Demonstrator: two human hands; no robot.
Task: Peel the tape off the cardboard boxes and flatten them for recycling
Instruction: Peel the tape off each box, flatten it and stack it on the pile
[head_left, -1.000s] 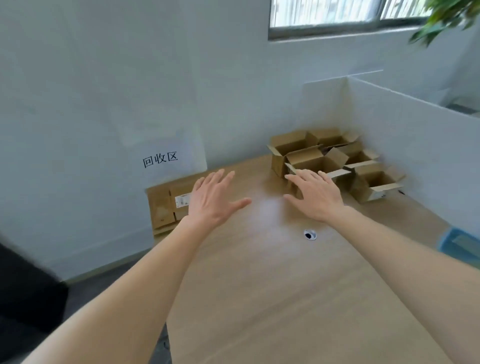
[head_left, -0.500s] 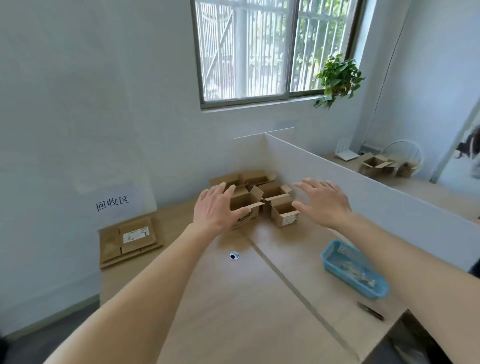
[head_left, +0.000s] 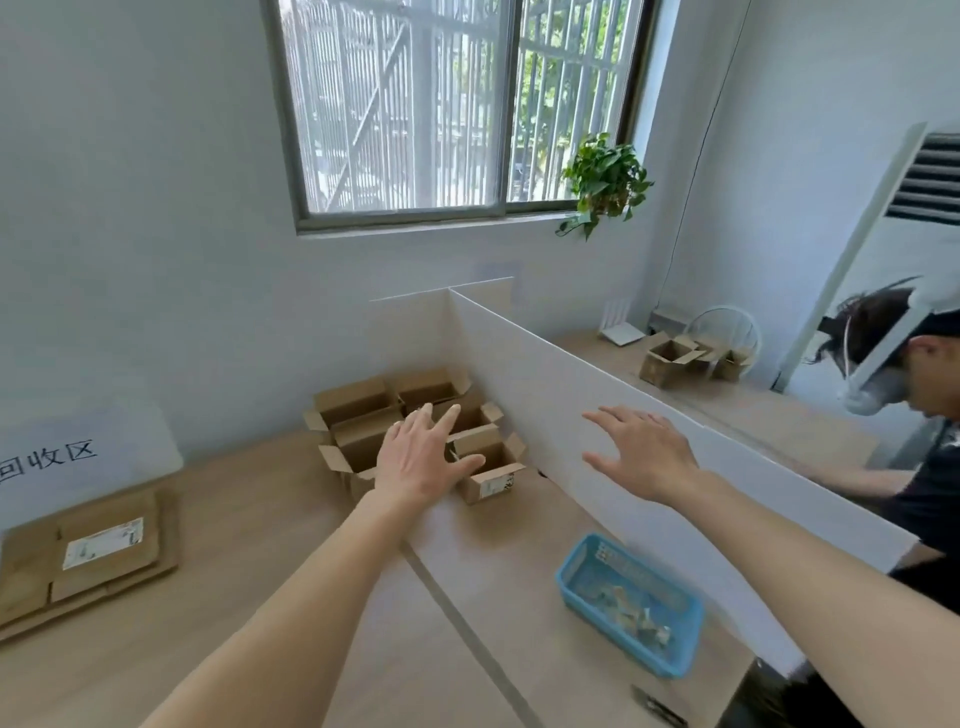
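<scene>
Head view: camera swung further right and up since half second ago; window (head_left: 441, 109), potted plant (head_left: 605, 179) and second person (head_left: 914, 415) beyond white partition (head_left: 545, 395) now fill more of frame. Left hand (head_left: 423, 457) stays outstretched, fingers spread wide, holding nothing, over cluster of open cardboard boxes (head_left: 405, 431) in desk corner against partition. Right hand (head_left: 641, 452) likewise spread, empty, now in front of partition instead of beside boxes. Flattened cardboard stack (head_left: 88, 558) sits far left on desk (head_left: 291, 571). Blue basket (head_left: 628, 603) of tape scraps near right forearm.
</scene>
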